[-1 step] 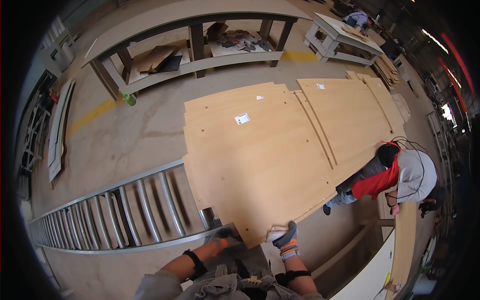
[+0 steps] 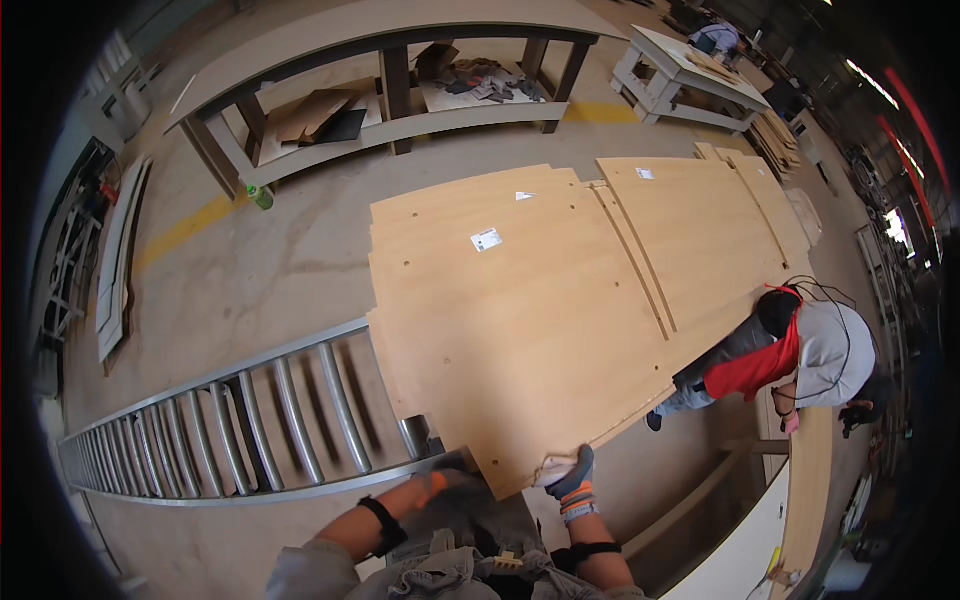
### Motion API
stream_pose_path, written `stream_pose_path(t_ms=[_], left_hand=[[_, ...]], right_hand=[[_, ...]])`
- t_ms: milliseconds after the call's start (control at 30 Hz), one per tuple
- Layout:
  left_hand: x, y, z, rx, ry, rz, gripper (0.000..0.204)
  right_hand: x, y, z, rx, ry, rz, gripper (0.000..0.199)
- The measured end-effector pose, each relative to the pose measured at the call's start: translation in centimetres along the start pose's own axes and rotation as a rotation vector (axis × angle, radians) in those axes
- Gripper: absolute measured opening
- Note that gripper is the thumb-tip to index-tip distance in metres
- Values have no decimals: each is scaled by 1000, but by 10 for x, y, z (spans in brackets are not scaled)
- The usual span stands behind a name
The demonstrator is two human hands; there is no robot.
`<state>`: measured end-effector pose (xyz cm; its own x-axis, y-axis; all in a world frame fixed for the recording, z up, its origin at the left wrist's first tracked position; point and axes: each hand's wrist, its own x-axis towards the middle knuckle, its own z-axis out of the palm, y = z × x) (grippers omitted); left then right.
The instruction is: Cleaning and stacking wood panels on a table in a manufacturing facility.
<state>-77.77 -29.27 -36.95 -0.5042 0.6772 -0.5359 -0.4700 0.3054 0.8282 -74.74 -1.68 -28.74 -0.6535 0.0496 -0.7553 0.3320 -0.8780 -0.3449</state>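
Note:
A stack of light-brown wooden panels (image 2: 520,330) with small drilled holes and white labels lies in front of me. My right hand (image 2: 574,476), in a grey and orange work glove, is closed at the near corner of the top panel. Its fingers press on a pale, folded-looking piece (image 2: 552,469) whose kind I cannot make out. My left hand (image 2: 456,474), gloved dark with an orange cuff, is beside the panel's near left edge. It is blurred, so its fingers cannot be made out.
A metal roller conveyor (image 2: 250,430) runs left from the stack. A long workbench (image 2: 400,30) stands at the back, a green bottle (image 2: 260,198) by its leg. At the right a co-worker (image 2: 830,345) bends over a long wooden board (image 2: 808,480). White boards (image 2: 122,260) lie far left.
My left hand has shifted slightly to the left, away from the panel edge. My right hand stays at the panel's corner.

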Motion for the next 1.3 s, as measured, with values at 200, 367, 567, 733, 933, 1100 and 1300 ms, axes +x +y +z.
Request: stream_pose_path(t_ms=[200,367,567,733,933,1100,1300], left_hand=[[-18,63,-93,-360,103,117,34],[-18,130,-106,-496,683,-188,32],[-1,123,-131,123,1303,-65,53],[7,175,-133,783,1467,60,63],[29,198,-133,835,899,-313,67],[28,199,-122,814,907,-348,68],[-20,163,-87,632,803,-380,70]], right_hand=[[11,2,-25,-96,-21,-149,60],[6,-3,-46,-57,-1,-180,59],[-37,-32,-92,-177,157,-187,58],[-56,-52,-121,-305,322,-314,44],[-66,-72,-123,-203,239,-214,44],[-52,-73,-165,-273,272,-314,44],[-28,-99,-233,-383,506,-370,39]])
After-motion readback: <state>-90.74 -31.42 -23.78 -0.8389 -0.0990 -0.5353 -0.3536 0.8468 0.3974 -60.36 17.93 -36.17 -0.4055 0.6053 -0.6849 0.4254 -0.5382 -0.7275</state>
